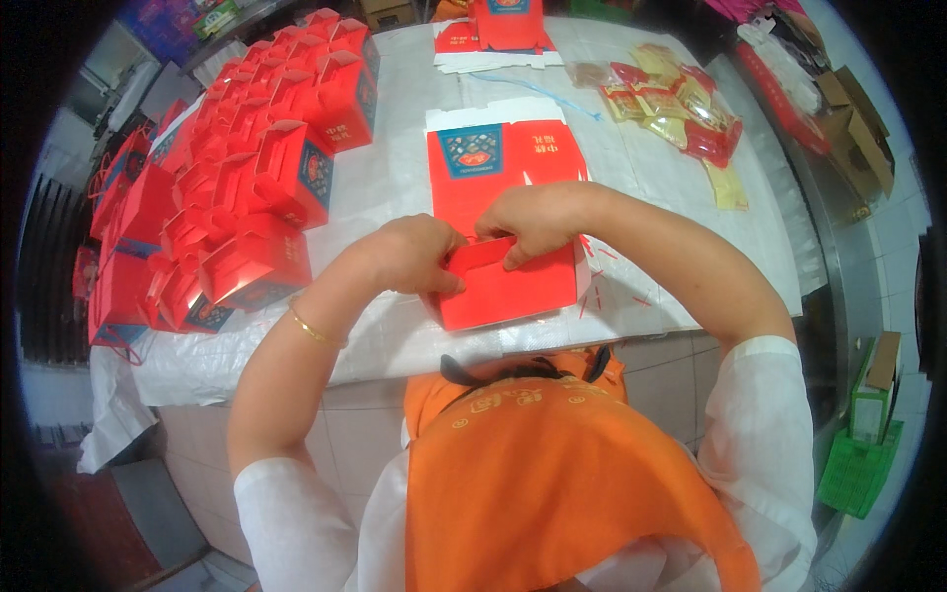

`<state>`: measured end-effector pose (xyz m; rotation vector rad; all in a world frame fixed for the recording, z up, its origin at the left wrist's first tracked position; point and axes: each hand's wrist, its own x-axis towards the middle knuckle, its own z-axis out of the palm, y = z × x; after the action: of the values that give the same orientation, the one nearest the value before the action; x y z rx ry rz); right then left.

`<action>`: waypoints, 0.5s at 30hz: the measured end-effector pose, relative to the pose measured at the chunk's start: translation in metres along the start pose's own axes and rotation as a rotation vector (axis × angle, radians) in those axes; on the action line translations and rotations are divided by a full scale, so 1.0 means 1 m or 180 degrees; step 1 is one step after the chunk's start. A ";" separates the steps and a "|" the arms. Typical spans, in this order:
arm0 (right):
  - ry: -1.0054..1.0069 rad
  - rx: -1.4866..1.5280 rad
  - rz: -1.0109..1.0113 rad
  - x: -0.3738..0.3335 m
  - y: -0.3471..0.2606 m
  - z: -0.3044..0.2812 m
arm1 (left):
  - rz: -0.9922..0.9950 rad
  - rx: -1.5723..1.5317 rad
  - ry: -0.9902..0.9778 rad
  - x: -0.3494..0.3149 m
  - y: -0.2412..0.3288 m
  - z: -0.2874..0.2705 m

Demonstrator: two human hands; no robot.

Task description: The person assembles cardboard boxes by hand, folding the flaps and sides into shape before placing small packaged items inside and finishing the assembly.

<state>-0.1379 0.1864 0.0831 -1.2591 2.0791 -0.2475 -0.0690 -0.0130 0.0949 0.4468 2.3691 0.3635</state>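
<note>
A red cardboard box blank (508, 187) with a blue printed panel lies in front of me at the near edge of the table, partly folded. Its near flap (513, 296) is raised toward me. My left hand (422, 255) grips the flap's left part, thumb on the near face and fingers behind the fold. From the right, my right hand (533, 225) bends over the same fold, its thumb on the flap and its fingers curled behind. Both hands hide part of the crease. Small red paper scraps (597, 286) lie beside the blank on the right.
Rows of folded red boxes (266, 128) fill the table's left side. More flat red blanks (498, 49) are stacked at the far edge. Several wrapped packets (671, 104) lie at the far right, near a pale blue strap (538, 89). A green crate (860, 469) stands at the right.
</note>
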 end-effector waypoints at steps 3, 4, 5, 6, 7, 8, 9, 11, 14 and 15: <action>0.0023 -0.0078 0.0073 -0.004 -0.002 -0.003 | 0.0175 0.0059 0.0198 -0.002 0.002 0.000; 0.0028 -0.0134 0.0113 -0.005 -0.003 -0.004 | 0.0130 0.0055 0.0310 0.000 0.003 0.002; 0.0110 -0.0181 0.0183 -0.004 -0.002 -0.002 | 0.0087 0.0053 0.0421 0.005 0.005 0.004; 0.0191 -0.0230 0.0243 -0.004 -0.003 0.002 | 0.0033 0.0049 0.0532 0.008 0.007 0.008; 0.0273 -0.0277 0.0303 -0.004 -0.005 0.005 | -0.0036 0.0087 0.0627 0.010 0.009 0.011; 0.0242 -0.0182 0.0429 -0.004 -0.009 0.007 | -0.0105 0.0125 0.0722 0.011 0.011 0.015; 0.0213 -0.0079 0.0582 -0.008 -0.018 0.007 | -0.0147 0.0167 0.0810 0.013 0.013 0.018; 0.0339 -0.0154 0.0635 -0.007 -0.017 0.013 | -0.0213 0.0267 0.0905 0.014 0.015 0.021; 0.0704 -0.0527 0.0397 -0.003 -0.007 0.028 | -0.0112 0.0487 0.1252 0.013 0.017 0.032; 0.0746 -0.0534 0.0376 -0.005 -0.009 0.029 | -0.0047 0.0568 0.1398 0.014 0.017 0.037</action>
<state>-0.1117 0.1910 0.0684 -1.2479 2.4090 -0.1768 -0.0500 0.0126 0.0661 0.4684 2.8460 0.2637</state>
